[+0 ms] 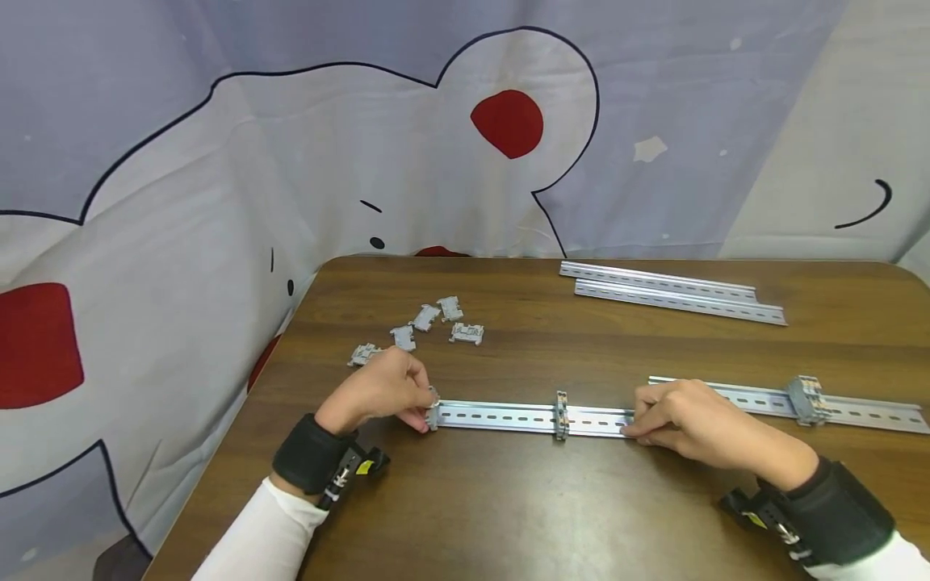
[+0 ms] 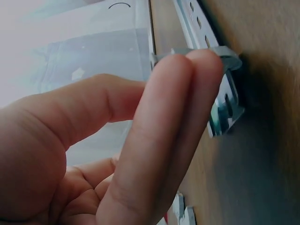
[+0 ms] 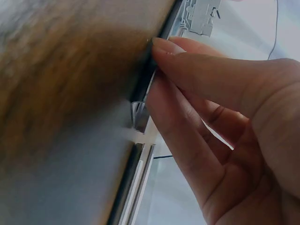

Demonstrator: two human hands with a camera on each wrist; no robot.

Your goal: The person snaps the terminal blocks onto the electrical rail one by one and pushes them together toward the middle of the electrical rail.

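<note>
A slotted metal DIN rail (image 1: pixel 494 415) lies across the table between my hands. My left hand (image 1: pixel 388 387) pinches a grey terminal block (image 1: pixel 433 408) at the rail's left end. In the left wrist view this terminal block (image 2: pixel 229 58) sits across the rail, partly hidden behind two fingertips. Another terminal block (image 1: pixel 561 415) stands on the rail near its middle. My right hand (image 1: pixel 679 415) grips the rail near its right end between thumb and fingers. The right wrist view shows the rail's end (image 3: pixel 139 115) sticking out just past those fingers.
Several loose terminal blocks (image 1: pixel 425 317) lie beyond my left hand. Two bare DIN rails (image 1: pixel 679 301) lie side by side at the back right. Behind my right hand, another rail (image 1: pixel 872 410) carries a cluster of terminal blocks (image 1: pixel 806 401). A printed curtain (image 1: pixel 407 161) hangs behind the table.
</note>
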